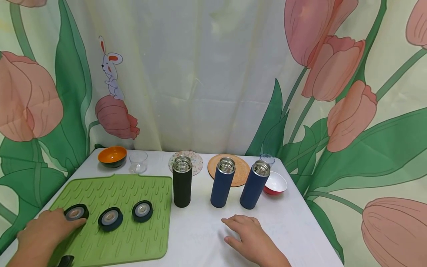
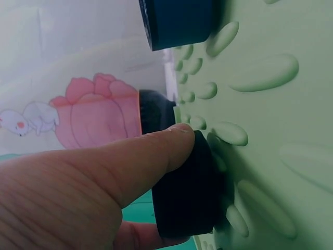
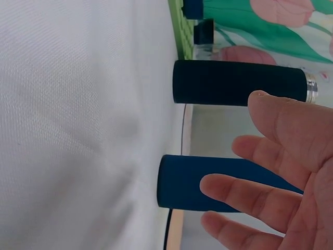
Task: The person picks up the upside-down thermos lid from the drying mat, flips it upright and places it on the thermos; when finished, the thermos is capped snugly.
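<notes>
My left hand (image 1: 46, 228) pinches the leftmost dark bottle lid (image 1: 77, 212) between thumb and fingers on the green ribbed mat (image 1: 156, 237). In the left wrist view the lid (image 2: 184, 192) sits at the mat's surface, its far side hidden. Two more lids, a middle one (image 1: 110, 218) and a right one (image 1: 142, 211), lie on the mat with their inner sides up. My right hand (image 1: 248, 237) hovers over the white table, fingers spread and holding nothing. Beyond it stand two lidless blue bottles (image 1: 222, 185) (image 1: 253, 187) and a lidless black bottle (image 1: 182, 185).
An orange-lined bowl (image 1: 112, 155) and a clear glass (image 1: 138, 163) stand at the back left. Behind the bottles lie a patterned round mat (image 1: 197, 163) and a brown round board (image 1: 241, 172). A red-and-white bowl (image 1: 276, 183) and another glass (image 1: 267, 158) are at the right.
</notes>
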Demonstrator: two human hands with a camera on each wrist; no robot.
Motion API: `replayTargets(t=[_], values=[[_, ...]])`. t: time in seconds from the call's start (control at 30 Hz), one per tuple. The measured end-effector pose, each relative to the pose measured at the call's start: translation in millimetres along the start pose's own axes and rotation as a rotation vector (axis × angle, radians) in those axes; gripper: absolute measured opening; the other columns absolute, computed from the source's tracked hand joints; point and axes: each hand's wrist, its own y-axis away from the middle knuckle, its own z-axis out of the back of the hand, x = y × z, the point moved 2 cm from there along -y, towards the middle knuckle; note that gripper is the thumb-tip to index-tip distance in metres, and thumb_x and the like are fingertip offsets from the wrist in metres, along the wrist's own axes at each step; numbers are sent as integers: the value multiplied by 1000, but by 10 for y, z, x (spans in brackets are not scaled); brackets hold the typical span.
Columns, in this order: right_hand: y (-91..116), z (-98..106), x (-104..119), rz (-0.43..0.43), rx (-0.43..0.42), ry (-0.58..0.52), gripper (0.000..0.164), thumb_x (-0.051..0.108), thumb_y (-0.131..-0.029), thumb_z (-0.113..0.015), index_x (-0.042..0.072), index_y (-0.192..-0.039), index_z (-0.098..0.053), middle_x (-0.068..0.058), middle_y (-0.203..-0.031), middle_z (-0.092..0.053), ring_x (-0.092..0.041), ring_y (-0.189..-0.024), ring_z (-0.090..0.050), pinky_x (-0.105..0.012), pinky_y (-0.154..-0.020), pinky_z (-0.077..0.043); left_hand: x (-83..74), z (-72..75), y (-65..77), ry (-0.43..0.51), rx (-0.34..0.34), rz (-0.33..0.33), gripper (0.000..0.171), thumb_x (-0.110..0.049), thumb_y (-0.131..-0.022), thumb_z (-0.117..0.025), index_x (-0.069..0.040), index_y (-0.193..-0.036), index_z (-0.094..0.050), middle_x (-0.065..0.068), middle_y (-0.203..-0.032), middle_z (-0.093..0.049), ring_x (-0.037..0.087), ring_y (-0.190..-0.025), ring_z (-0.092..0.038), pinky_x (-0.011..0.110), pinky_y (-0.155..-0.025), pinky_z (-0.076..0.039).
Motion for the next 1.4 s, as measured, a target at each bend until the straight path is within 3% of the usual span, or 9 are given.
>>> replayTargets(t=[0.37,0.7,1.17,1.4], values=[[-7,7,10,-18,12,2,51,47,-99,-71,27,-146,-65,6,-135,-70,-23,-130,-61,-63,-110,-44,-3,49,22,-7,12,-48,111,-79,-83,-70,19,-133,-52,46,-119,-54,71,-107,-52,82,-85,-47],[-6,13,27,-23,19,0,52,48,-100,-71,28,-147,-64,7,-135,-69,-23,-131,-61,-63,-111,-44,16,59,32,3,-28,-62,111,-78,-82,-72,18,-133,-52,44,-121,-53,68,-105,-55,79,-81,-50],[10,27,32,-24,9,-2,51,46,-99,-72,27,-146,-64,7,-136,-69,-24,-131,-61,-63,-111,-43,-13,84,48,28,-35,-82,112,-81,-81,-70,17,-133,-52,45,-124,-52,71,-106,-54,79,-78,-49],[8,24,28,-36,5,-11,51,46,-99,-71,26,-146,-64,5,-138,-69,-25,-133,-61,-63,-111,-44,-110,146,141,32,-44,-137,106,-77,-82,-74,19,-124,-58,45,-116,-58,61,-99,-61,68,-75,-53]])
